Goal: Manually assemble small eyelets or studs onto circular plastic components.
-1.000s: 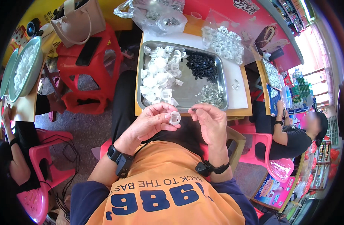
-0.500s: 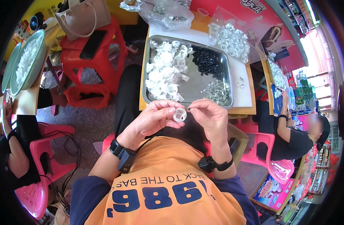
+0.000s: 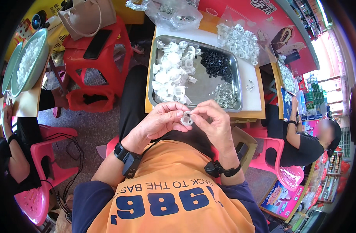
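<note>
On the bench I see the tray, its heaps apart, probably for quick picking. My left hand grips a white ring before it, seemingly for steadiness; my right hand pinches at its rim, on what I can't tell.

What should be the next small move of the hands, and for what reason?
Perhaps press lightly with the right hand on the upper right edge of the white piece: the left hand holds it, and the right fingertips are at that edge. Whether they pinch anything small is hidden.
</note>
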Demonstrator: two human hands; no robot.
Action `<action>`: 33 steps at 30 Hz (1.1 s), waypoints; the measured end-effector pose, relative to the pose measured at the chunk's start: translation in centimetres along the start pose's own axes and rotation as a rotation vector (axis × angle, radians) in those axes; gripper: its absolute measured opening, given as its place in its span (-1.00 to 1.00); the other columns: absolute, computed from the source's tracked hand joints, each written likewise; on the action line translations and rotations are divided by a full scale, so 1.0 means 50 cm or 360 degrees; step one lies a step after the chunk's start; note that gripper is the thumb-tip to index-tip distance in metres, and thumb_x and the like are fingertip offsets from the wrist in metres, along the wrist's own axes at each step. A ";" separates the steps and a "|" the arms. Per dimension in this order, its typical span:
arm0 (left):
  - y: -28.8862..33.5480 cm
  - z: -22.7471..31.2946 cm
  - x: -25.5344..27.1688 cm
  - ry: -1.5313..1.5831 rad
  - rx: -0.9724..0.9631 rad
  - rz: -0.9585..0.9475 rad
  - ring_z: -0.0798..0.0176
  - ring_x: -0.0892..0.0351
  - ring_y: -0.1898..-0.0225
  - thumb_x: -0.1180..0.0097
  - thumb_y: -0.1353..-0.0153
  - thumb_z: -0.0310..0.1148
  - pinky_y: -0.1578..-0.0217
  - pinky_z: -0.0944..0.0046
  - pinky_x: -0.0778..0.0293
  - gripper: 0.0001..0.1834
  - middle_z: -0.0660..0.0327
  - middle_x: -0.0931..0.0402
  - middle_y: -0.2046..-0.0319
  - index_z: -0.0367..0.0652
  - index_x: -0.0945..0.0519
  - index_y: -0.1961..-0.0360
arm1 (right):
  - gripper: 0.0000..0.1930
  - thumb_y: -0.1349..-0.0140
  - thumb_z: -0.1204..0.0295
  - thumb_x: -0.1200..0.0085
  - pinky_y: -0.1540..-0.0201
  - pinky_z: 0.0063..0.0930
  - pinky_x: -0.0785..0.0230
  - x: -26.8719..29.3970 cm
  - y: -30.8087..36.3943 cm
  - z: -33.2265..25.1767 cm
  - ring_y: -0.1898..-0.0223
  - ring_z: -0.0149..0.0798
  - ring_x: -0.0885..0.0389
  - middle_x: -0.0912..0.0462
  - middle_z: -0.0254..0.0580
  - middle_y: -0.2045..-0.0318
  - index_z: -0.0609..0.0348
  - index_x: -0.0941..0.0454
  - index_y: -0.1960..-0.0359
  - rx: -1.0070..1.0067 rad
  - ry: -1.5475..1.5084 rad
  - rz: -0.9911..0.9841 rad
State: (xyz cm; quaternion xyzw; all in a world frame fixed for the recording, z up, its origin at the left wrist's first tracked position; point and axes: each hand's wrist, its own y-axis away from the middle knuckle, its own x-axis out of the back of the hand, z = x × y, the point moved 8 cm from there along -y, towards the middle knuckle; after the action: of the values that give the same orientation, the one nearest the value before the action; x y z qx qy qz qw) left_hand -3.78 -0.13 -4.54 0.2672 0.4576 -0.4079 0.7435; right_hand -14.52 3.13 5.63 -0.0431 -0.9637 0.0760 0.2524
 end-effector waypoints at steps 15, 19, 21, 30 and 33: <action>0.000 -0.001 0.007 -0.0141 -0.0006 0.0032 0.16 -0.69 0.28 -0.12 -0.30 -0.38 0.21 0.24 -0.68 -0.77 0.07 -0.62 0.28 -0.36 -0.58 0.15 | -0.89 -0.08 0.57 -0.24 0.21 -0.39 -0.42 -0.005 0.009 -0.033 0.30 -0.17 -0.56 -0.56 -0.21 0.35 0.21 -0.60 0.35 0.0276 0.0478 0.0054; 0.000 0.000 0.003 -0.0236 -0.0015 0.0035 0.16 -0.69 0.29 -0.14 -0.29 -0.38 0.22 0.24 -0.67 -0.78 0.07 -0.63 0.30 -0.37 -0.60 0.19 | -0.91 -0.11 0.58 -0.22 0.34 -0.44 -0.43 -0.005 0.009 -0.030 0.36 -0.24 -0.58 -0.56 -0.21 0.35 0.25 -0.59 0.35 0.0123 0.0342 0.0003; 0.001 0.000 0.001 -0.0294 -0.0017 0.0028 0.16 -0.69 0.29 -0.15 -0.29 -0.37 0.22 0.24 -0.67 -0.78 0.07 -0.63 0.31 -0.36 -0.61 0.20 | -0.91 -0.12 0.58 -0.22 0.37 -0.47 -0.43 -0.004 0.010 -0.028 0.37 -0.26 -0.58 -0.56 -0.21 0.35 0.27 -0.58 0.34 0.0107 0.0342 -0.0030; -0.001 -0.013 0.014 -0.0203 0.0028 0.0112 0.19 -0.69 0.33 -0.17 -0.27 -0.35 0.26 0.28 -0.67 -0.76 0.08 -0.64 0.35 -0.37 -0.63 0.23 | -0.92 -0.16 0.58 -0.20 0.38 -0.49 -0.42 -0.010 0.011 -0.024 0.43 -0.33 -0.57 -0.57 -0.19 0.34 0.30 -0.57 0.32 0.0167 0.0379 -0.0044; -0.002 -0.014 0.015 -0.0258 0.0060 0.0129 0.20 -0.69 0.34 -0.17 -0.28 -0.34 0.26 0.29 -0.68 -0.76 0.08 -0.64 0.36 -0.36 -0.63 0.24 | -0.92 -0.16 0.58 -0.19 0.38 -0.48 -0.41 -0.010 0.012 -0.015 0.45 -0.33 -0.57 -0.57 -0.19 0.34 0.29 -0.57 0.32 0.0121 0.0332 -0.0040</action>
State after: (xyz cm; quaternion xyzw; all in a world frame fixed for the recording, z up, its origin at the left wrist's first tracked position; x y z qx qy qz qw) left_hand -4.03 0.07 -5.51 0.2655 0.3771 -0.4064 0.7888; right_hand -13.69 3.77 5.96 -0.0289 -0.9291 0.1045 0.3536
